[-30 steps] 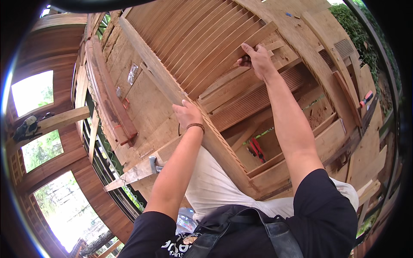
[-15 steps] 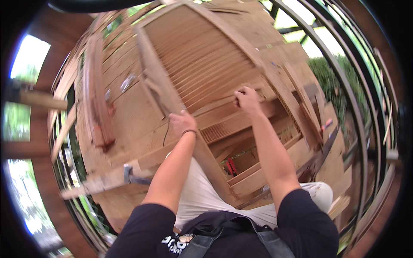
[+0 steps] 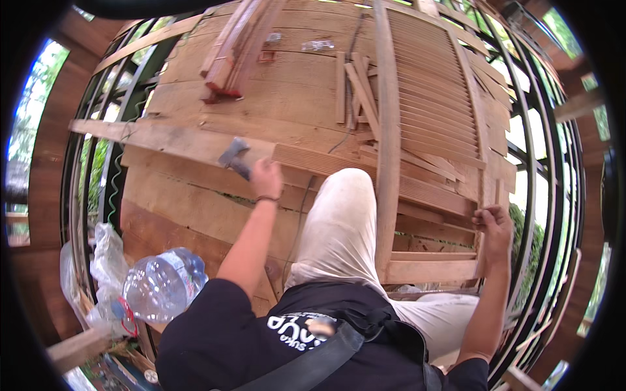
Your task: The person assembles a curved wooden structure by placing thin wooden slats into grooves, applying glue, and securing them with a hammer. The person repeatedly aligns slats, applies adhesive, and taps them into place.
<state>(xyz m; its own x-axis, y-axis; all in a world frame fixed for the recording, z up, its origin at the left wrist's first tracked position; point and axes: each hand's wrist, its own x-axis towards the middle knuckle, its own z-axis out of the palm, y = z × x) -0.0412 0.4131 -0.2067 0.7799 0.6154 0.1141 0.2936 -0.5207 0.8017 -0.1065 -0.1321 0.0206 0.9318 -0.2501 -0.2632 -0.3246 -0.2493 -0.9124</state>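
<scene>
Seen from above, a person in a black shirt and pale trousers (image 3: 345, 228) sits on a wooden plank floor (image 3: 195, 208), one knee raised toward the middle of the view. A dark strap crosses the chest at the bottom edge.

Low on the left, just beside the person's left shoulder, a large clear plastic water bottle (image 3: 163, 283) lies on its side next to crumpled clear plastic bags (image 3: 104, 260).

The left hand (image 3: 266, 179) reaches forward over the planks, its fingers curled shut around the handle of a hammer (image 3: 235, 158). The grey metal head of the hammer sits just beyond the hand, over a long pale board (image 3: 163, 138) that runs across the floor from the left.

The right hand (image 3: 494, 225) is out at the right, fingers closed over the right side rail of a wooden louvred shutter (image 3: 430, 124), near its lower corner. The shutter lies flat on the floor, its lower end resting by the raised knee and its length running away from the person, with many thin slats between two long side rails.

Further off, loose thin wooden strips (image 3: 355, 91) lie just left of the shutter. Beyond them, at the top left, a bundle of reddish timber lengths (image 3: 231, 49) rests on the floor. Dark metal bars (image 3: 554, 163) curve around the edge, with green foliage showing through.
</scene>
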